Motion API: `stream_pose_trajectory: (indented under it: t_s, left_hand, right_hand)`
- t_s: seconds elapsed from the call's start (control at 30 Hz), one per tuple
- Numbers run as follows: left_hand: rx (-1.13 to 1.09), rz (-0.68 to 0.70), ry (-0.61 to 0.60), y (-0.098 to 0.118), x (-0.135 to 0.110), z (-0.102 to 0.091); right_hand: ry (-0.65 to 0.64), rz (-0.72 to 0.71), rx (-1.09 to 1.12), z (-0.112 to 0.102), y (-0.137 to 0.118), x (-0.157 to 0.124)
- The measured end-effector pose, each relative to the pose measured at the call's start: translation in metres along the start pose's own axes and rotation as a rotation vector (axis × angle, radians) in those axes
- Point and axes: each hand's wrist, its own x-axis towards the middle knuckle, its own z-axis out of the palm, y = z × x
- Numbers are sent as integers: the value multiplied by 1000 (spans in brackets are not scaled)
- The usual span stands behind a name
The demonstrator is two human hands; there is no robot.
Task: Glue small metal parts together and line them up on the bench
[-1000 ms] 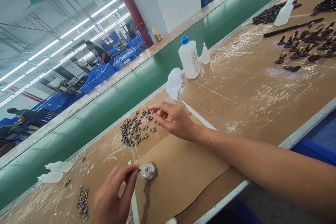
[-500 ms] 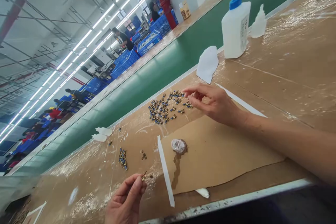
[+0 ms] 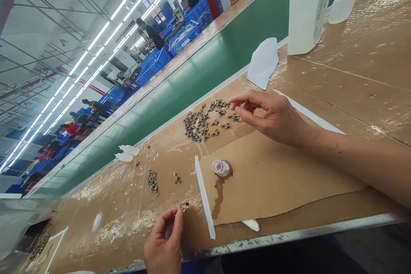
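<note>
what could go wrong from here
The right hand is hovering right by the loose blue-and-brass parts, so its fingers could knock some out of the cluster or mix them up. The small round dish sits on the cardboard sheet with a dark streak running from it, which suggests an earlier spill; a careless bump could possibly spill more.

The bare right hand (image 3: 271, 117) stretches forward, thumb and forefinger close together; the left hand (image 3: 163, 242) rises, fingers curled.
</note>
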Motion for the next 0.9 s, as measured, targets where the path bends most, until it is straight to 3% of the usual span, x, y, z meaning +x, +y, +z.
stream_pose_trajectory:
  t_s: [0.13, 0.27, 0.4, 0.5, 0.57, 0.63, 0.73, 0.9]
  left_hand:
    - [42, 10, 10, 1, 3, 2]
    - [-107, -29, 53, 0, 4, 3]
    - [-224, -38, 117, -8, 8, -4]
    - [-270, -38, 115, -14, 9, -9]
    - [-290, -44, 113, -16, 9, -11]
    - [-313, -48, 117, -16, 8, -10]
    - [-360, -31, 128, -14, 5, -7]
    - [-414, 9, 160, -13, -1, -1]
  right_hand:
    - [11, -13, -5, 2, 1, 1]
    - [42, -47, -22, -6, 0, 4]
    - [100, -212, -67, -3, -35, -24]
    - [-43, -368, -22, 30, -76, -73]
    - [-201, -335, -173, 63, -97, -103]
    - [-276, -304, -293, 93, -107, -119]
    - [-364, -269, -369, 121, -110, -122]
    - [-428, -264, -441, 134, -106, -120]
